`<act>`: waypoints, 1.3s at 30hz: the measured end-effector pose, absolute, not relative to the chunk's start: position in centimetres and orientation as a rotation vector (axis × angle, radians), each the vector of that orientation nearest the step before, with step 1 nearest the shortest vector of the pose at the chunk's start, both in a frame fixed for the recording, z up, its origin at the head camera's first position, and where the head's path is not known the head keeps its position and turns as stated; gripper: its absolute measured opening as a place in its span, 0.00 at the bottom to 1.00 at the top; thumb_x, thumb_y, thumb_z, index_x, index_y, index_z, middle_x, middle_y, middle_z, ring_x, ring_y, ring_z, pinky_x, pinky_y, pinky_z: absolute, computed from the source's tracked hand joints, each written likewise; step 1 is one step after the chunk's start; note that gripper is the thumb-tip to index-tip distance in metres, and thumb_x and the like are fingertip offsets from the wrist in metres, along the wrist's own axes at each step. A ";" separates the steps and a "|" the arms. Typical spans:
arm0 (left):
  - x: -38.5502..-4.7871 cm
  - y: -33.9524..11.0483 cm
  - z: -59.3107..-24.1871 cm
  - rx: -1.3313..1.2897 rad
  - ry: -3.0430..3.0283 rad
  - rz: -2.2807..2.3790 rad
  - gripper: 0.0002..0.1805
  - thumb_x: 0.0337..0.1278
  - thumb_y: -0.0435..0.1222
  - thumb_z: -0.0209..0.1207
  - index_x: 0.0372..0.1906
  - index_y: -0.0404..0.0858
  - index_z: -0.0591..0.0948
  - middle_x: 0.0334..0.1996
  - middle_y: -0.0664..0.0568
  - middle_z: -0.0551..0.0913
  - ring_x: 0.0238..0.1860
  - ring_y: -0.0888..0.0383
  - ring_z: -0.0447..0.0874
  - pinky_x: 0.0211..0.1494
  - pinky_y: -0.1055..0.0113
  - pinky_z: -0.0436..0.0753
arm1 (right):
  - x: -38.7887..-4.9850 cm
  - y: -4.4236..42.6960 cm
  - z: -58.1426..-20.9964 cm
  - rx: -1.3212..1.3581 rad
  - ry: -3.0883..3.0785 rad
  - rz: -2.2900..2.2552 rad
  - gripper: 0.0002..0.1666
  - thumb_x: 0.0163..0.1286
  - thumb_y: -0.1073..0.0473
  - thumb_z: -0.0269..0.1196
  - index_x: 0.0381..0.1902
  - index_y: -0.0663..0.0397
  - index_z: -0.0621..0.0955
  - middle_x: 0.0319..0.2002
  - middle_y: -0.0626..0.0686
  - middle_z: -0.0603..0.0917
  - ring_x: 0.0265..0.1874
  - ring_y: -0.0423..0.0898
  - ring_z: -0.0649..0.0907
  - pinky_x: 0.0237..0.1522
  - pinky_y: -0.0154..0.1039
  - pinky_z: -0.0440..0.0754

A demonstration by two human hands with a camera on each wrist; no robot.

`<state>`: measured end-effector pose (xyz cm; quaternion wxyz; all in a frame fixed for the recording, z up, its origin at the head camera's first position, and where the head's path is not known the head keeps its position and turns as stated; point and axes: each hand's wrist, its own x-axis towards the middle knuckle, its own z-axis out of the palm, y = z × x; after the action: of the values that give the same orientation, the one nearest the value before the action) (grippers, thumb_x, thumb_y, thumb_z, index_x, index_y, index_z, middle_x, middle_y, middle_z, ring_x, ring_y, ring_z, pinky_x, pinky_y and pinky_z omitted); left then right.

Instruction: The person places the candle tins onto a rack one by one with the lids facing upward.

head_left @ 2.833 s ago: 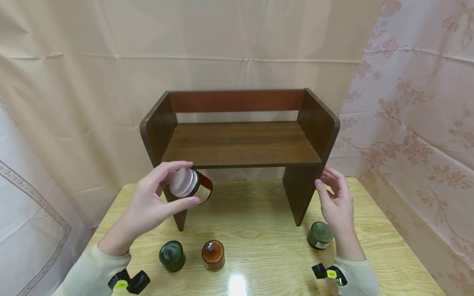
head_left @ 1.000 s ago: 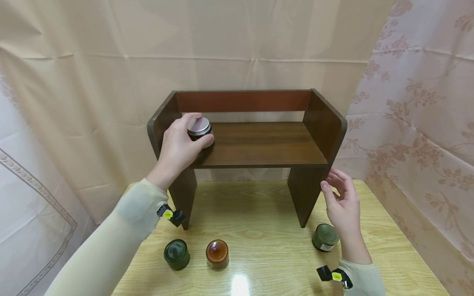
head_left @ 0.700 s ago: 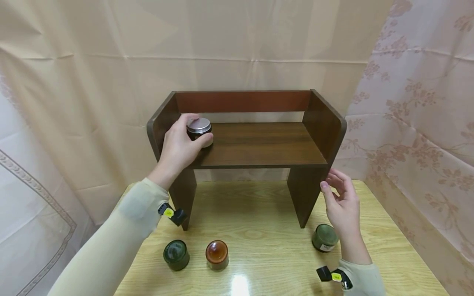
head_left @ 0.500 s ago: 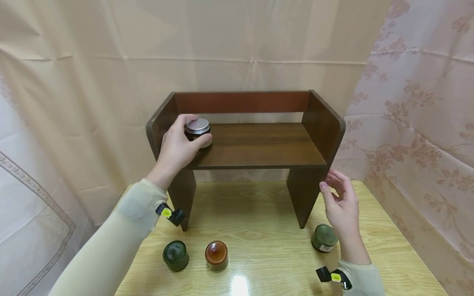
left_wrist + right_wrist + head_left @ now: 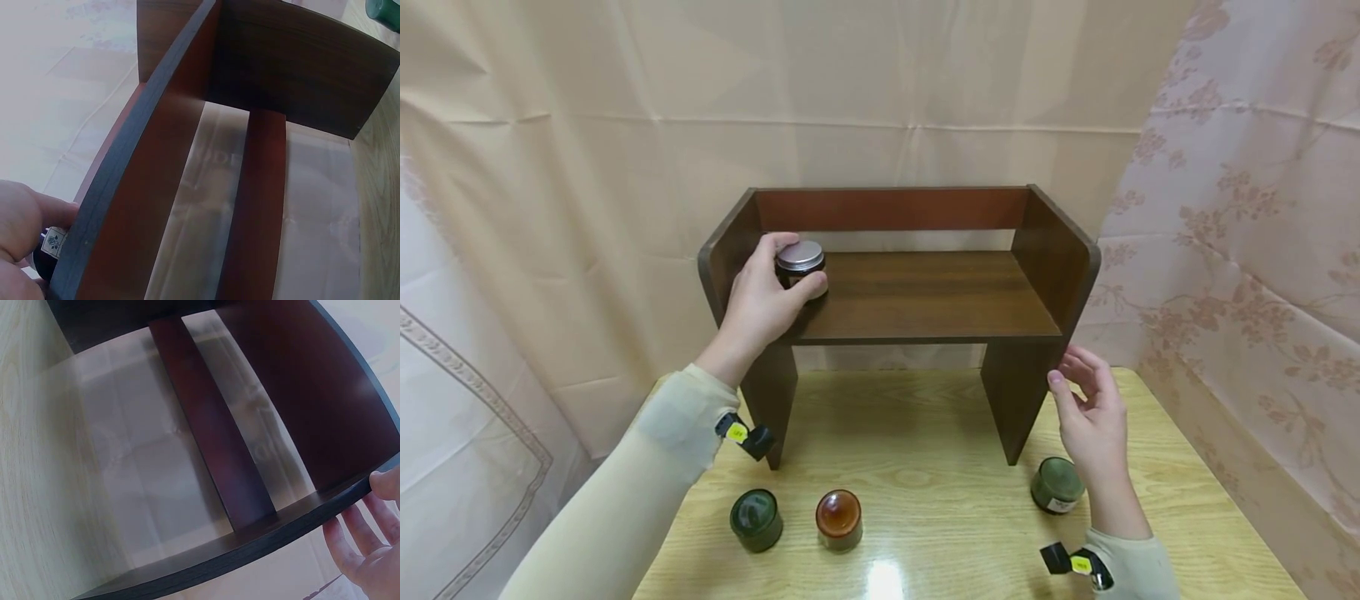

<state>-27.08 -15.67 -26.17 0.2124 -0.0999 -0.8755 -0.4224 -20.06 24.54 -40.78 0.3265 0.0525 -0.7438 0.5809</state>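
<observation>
Right now the dark jar (image 5: pixel 801 264) is upright at the left end of the dark wooden shelf (image 5: pixel 925 292), on its upper board and close to the left side panel (image 5: pixel 730 250) — a squat, round pot with a flat, silvery metal lid (image 5: pixel 800 252). The left hand (image 5: pixel 765 292) grips it, thumb across the front and fingers around the back, so part of its foot is hidden; the left wrist view shows a small pale label (image 5: pixel 53 242) with a dark flower-like print. The shelf has smooth brown boards with visible grain, side panels with rounded upper corners, and a redder flat rail (image 5: pixel 891 208) along the back. At its other end the right hand (image 5: pixel 1093 417) lightly holds the right side panel (image 5: pixel 1015 400), thumb on the narrow front edge, bent fingers against the outer face. Below, on the glossy pale wood-grain table (image 5: pixel 940 508), a green glass jar (image 5: pixel 756 520) and an amber glass jar (image 5: pixel 839 518) stand near each other, both shiny and rounded; a second green jar (image 5: pixel 1057 484), with a white label, sits just beside the right wrist. Behind hangs a creased beige curtain (image 5: pixel 925 92) — to the right, a pinkish flowered cloth (image 5: pixel 1247 250).
</observation>
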 end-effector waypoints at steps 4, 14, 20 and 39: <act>-27.0 -15.6 -26.1 -0.268 -2.433 -1.158 0.34 0.70 0.40 0.72 0.75 0.37 0.72 0.68 0.36 0.78 0.71 0.39 0.74 0.73 0.43 0.72 | -20.1 24.6 -40.7 0.131 -1.952 1.518 0.25 0.81 0.72 0.62 0.72 0.65 0.75 0.54 0.34 0.85 0.56 0.35 0.84 0.53 0.22 0.82; -27.0 -15.5 -26.1 -0.243 -2.434 -1.137 0.35 0.70 0.40 0.72 0.74 0.36 0.70 0.66 0.34 0.77 0.70 0.38 0.74 0.71 0.42 0.72 | -20.1 24.5 -40.8 0.125 -1.964 1.507 0.25 0.81 0.72 0.62 0.73 0.64 0.75 0.55 0.34 0.85 0.56 0.34 0.84 0.53 0.22 0.81; -26.9 -15.4 -26.2 -0.235 -2.418 -1.111 0.34 0.70 0.40 0.72 0.73 0.34 0.70 0.67 0.34 0.76 0.70 0.37 0.74 0.73 0.42 0.72 | -20.2 24.3 -40.7 0.128 -1.952 1.525 0.25 0.81 0.72 0.63 0.72 0.64 0.76 0.54 0.34 0.85 0.56 0.34 0.84 0.53 0.22 0.82; -25.7 -14.9 -25.8 -0.235 -2.352 -1.051 0.34 0.67 0.39 0.71 0.72 0.35 0.71 0.68 0.34 0.73 0.70 0.37 0.72 0.72 0.41 0.72 | -20.3 24.1 -40.7 0.131 -1.964 1.519 0.25 0.81 0.72 0.63 0.72 0.63 0.76 0.53 0.35 0.85 0.56 0.34 0.84 0.52 0.21 0.81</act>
<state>-25.71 -14.94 -25.84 0.2739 -0.0874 -0.8744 -0.3908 -20.32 24.13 -40.73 0.3218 0.0497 -0.7478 0.5785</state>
